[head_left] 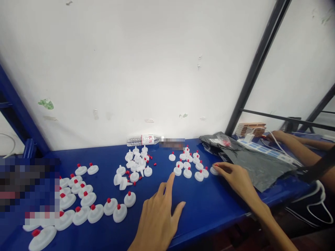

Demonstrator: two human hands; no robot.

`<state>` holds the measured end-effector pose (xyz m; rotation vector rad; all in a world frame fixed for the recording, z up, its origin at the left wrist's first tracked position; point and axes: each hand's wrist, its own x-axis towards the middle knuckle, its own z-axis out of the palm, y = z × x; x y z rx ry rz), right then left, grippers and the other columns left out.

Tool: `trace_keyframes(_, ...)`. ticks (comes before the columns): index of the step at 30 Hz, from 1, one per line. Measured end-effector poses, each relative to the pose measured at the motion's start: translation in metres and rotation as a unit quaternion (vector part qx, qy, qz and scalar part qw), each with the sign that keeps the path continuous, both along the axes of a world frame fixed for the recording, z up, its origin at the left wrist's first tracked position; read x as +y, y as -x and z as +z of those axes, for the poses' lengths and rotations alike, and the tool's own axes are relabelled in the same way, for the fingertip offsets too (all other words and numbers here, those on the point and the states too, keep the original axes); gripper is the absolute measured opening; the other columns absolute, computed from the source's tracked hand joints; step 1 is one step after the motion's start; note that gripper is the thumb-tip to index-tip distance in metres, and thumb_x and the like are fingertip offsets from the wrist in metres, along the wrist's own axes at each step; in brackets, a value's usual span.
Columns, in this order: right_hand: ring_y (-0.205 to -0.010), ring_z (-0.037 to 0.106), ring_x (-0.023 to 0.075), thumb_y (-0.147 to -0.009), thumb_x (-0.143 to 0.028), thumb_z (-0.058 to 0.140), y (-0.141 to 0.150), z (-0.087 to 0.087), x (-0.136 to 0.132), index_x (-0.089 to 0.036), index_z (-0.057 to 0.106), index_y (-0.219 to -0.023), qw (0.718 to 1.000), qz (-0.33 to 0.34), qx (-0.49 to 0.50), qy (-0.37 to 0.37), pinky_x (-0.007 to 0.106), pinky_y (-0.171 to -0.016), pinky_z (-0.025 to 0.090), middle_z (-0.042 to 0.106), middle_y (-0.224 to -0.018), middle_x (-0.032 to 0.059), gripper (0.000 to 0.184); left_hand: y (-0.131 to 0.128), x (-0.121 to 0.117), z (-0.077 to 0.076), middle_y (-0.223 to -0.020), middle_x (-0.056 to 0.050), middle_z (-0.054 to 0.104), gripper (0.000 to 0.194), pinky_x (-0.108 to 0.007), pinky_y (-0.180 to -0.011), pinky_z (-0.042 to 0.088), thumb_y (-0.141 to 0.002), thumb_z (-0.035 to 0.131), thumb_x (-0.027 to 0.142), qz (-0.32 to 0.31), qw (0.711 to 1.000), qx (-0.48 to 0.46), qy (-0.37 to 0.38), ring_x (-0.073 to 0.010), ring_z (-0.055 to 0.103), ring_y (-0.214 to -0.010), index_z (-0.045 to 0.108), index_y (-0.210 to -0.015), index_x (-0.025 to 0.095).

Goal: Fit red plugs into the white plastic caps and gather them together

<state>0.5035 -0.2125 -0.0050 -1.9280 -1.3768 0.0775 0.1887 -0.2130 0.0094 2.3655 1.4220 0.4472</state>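
My left hand (158,212) lies flat on the blue table (209,205), fingers stretched toward a cluster of white caps with red tips (188,164); it holds nothing. My right hand (234,176) rests further right, its fingertips pinched on one white cap (214,170) at the cluster's right edge. A second pile of white caps and loose red tips (136,164) lies in the middle. Several finished caps (86,205) spread across the left side.
A clear water bottle (143,140) lies against the white wall. A grey plastic bag (251,162) and a white power strip (261,149) sit at the right, where another person's arm (295,144) reaches in. A dark metal post (251,76) slants up.
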Motion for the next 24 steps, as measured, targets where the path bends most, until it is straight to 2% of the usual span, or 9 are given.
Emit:
trace_keyframes(2, -0.090, 0.076, 0.0302, -0.084, -0.052, 0.066, 0.002, 0.005, 0.014, -0.027, 0.082, -0.095, 1.000, 0.030, -0.003, 0.006, 0.036, -0.079, 0.057, 0.082, -0.097, 0.0054, 0.032, -0.001, -0.002, 0.003, -0.141, -0.010, 0.061, 0.065, -0.043, -0.091, 0.055, -0.102, 0.050, 0.033, -0.002, 1.000, 0.006, -0.002, -0.0285, 0.069, -0.113, 0.026, -0.162, 0.030)
trace_keyframes(5, -0.085, 0.076, 0.0301, -0.080, -0.053, 0.069, 0.003, 0.010, 0.015, -0.025, 0.081, -0.107, 0.999, 0.031, -0.007, 0.003, 0.037, -0.075, 0.056, 0.082, -0.094, 0.0066, 0.041, -0.001, -0.002, 0.004, -0.138, -0.009, 0.063, 0.062, -0.043, -0.089, 0.055, -0.102, 0.046, 0.030, -0.007, 1.000, 0.004, -0.005, -0.0279, 0.069, -0.112, 0.028, -0.161, 0.030)
trace_keyframes(8, -0.080, 0.075, 0.0280, -0.084, -0.053, 0.064, 0.014, 0.019, 0.002, -0.025, 0.078, -0.115, 0.997, -0.031, -0.018, -0.062, 0.036, -0.071, 0.054, 0.081, -0.097, 0.0072, 0.044, 0.001, -0.001, 0.000, -0.133, -0.008, 0.064, 0.061, -0.041, -0.085, 0.056, -0.102, 0.043, 0.028, -0.022, 1.000, -0.007, -0.016, -0.0262, 0.071, -0.104, 0.028, -0.161, 0.030)
trace_keyframes(10, -0.078, 0.073, 0.0253, -0.088, -0.050, 0.062, 0.035, 0.030, -0.004, -0.025, 0.078, -0.112, 0.993, -0.035, -0.025, -0.111, 0.034, -0.068, 0.054, 0.080, -0.098, 0.0069, 0.038, 0.002, 0.000, -0.003, -0.134, -0.008, 0.064, 0.060, -0.041, -0.084, 0.056, -0.102, 0.041, 0.026, -0.029, 0.999, -0.007, -0.025, -0.0260, 0.071, -0.102, 0.029, -0.160, 0.030)
trace_keyframes(12, -0.083, 0.073, 0.0237, -0.091, -0.044, 0.062, 0.066, 0.042, -0.002, -0.024, 0.078, -0.107, 0.991, 0.065, -0.029, -0.116, 0.032, -0.070, 0.054, 0.080, -0.103, 0.0069, 0.030, 0.001, 0.001, -0.005, -0.135, -0.008, 0.063, 0.057, -0.042, -0.084, 0.055, -0.102, 0.039, 0.025, -0.029, 0.999, -0.003, -0.030, -0.0264, 0.071, -0.104, 0.032, -0.158, 0.029)
trace_keyframes(15, -0.091, 0.072, 0.0212, -0.097, -0.035, 0.059, 0.119, 0.059, 0.020, -0.025, 0.076, -0.106, 0.973, 0.209, -0.056, -0.076, 0.031, -0.081, 0.054, 0.079, -0.107, 0.0037, 0.022, 0.000, 0.001, -0.004, -0.134, -0.009, 0.063, 0.049, -0.042, -0.082, 0.055, -0.102, 0.037, 0.024, -0.028, 0.999, 0.003, -0.029, -0.0272, 0.071, -0.104, 0.041, -0.151, 0.025)
trace_keyframes(18, -0.098, 0.073, 0.0211, -0.101, -0.031, 0.056, 0.161, 0.067, 0.053, -0.025, 0.073, -0.117, 0.941, 0.311, -0.133, -0.008, 0.031, -0.085, 0.051, 0.079, -0.108, 0.0035, 0.025, 0.001, -0.001, 0.000, -0.119, -0.009, 0.067, 0.035, -0.040, -0.077, 0.052, -0.103, 0.032, 0.024, -0.026, 0.999, -0.002, -0.025, -0.0268, 0.071, -0.097, 0.056, -0.128, 0.021)
trace_keyframes(20, -0.096, 0.073, 0.0219, -0.099, -0.035, 0.060, 0.179, 0.065, 0.074, -0.025, 0.075, -0.115, 0.924, 0.347, -0.157, 0.017, 0.030, -0.080, 0.050, 0.080, -0.102, 0.0032, 0.023, 0.003, -0.003, 0.002, -0.111, -0.010, 0.067, 0.032, -0.038, -0.075, 0.050, -0.102, 0.029, 0.024, -0.033, 0.999, -0.011, -0.027, -0.0261, 0.070, -0.094, 0.057, -0.117, 0.020)
trace_keyframes(24, -0.090, 0.073, 0.0232, -0.092, -0.036, 0.071, 0.199, 0.051, 0.101, -0.026, 0.079, -0.099, 0.911, 0.372, -0.174, 0.039, 0.029, -0.071, 0.045, 0.081, -0.090, 0.0020, 0.015, 0.009, -0.007, 0.004, -0.118, -0.014, 0.065, 0.035, -0.039, -0.076, 0.048, -0.099, 0.030, 0.025, -0.064, 0.997, 0.005, -0.043, -0.0276, 0.067, -0.100, 0.052, -0.125, 0.018)
